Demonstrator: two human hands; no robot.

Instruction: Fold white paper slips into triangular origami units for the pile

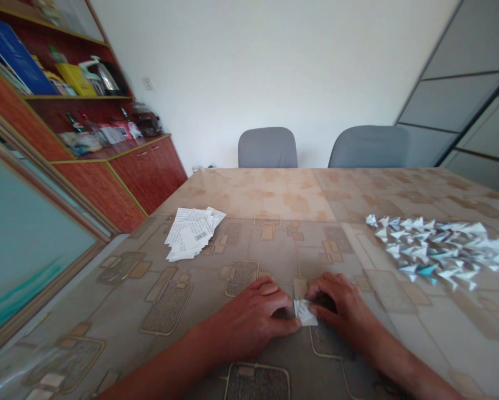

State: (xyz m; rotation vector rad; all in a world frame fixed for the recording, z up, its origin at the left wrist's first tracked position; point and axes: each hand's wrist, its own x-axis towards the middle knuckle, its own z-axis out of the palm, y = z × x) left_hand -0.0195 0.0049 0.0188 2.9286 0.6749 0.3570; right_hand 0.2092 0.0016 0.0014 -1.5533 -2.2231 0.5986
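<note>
folded paper (306, 318) is laid on tablecloth (274, 244), between both thumbs | left hand (253, 314): half-curled, left edge touched (grip cannot be told) | right hand (344, 300): bent, right edge pinned under thumb

White paper (308, 319) with dark marks, printed white slips (193, 233), brown rectangle-patterned tablecloth (274, 250), grey chairs (267, 148), reddish-brown cabinet (149, 173)

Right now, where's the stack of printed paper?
In the head view, the stack of printed paper lies left of centre on the patterned tablecloth, beyond the left hand and across from the folded paper pieces at right.
</note>
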